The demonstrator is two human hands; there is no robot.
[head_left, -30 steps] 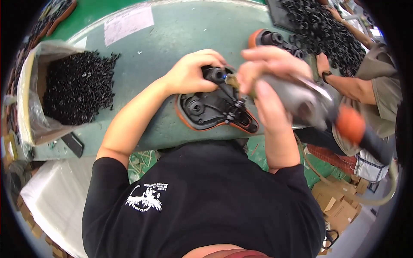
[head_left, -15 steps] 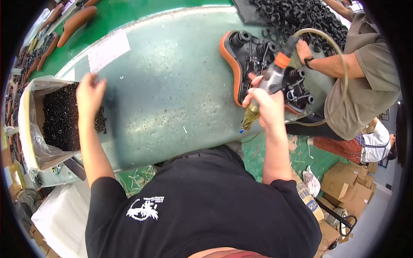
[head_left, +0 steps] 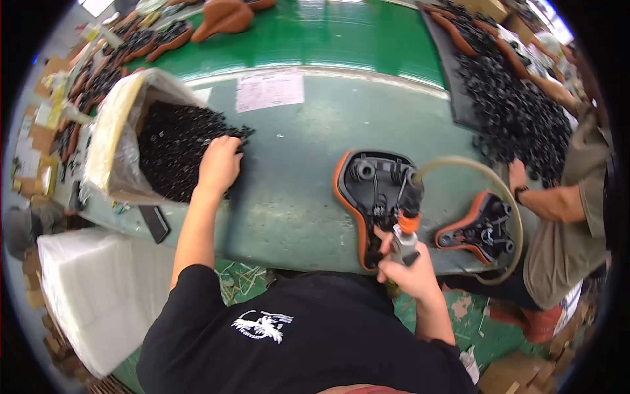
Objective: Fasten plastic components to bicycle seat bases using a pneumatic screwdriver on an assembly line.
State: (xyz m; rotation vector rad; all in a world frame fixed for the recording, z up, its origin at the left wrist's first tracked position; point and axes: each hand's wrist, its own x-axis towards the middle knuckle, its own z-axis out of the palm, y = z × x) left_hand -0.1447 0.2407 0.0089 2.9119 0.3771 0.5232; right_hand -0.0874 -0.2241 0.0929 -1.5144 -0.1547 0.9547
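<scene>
My left hand (head_left: 218,164) rests on a heap of small black parts (head_left: 174,148) that spills from an open cardboard box (head_left: 115,128) at the left; whether it grips any cannot be told. My right hand (head_left: 408,266) is closed around a pneumatic screwdriver (head_left: 405,226) with an orange collar, held upright at the near table edge. The tool's tip is over an upside-down bicycle saddle (head_left: 371,194), black underneath with an orange rim. A tan air hose (head_left: 489,180) loops from the tool to the right.
A second upturned saddle (head_left: 482,226) lies at the right, by a co-worker's hand (head_left: 518,177). A big pile of black parts (head_left: 512,105) fills the far right. A paper sheet (head_left: 269,88) lies on the grey-green table (head_left: 295,197). More saddles (head_left: 223,16) sit far back.
My left hand went from the saddle to the parts box at the left and settled on the heap. My right hand lowered the screwdriver; the saddle now lies flat on the table.
</scene>
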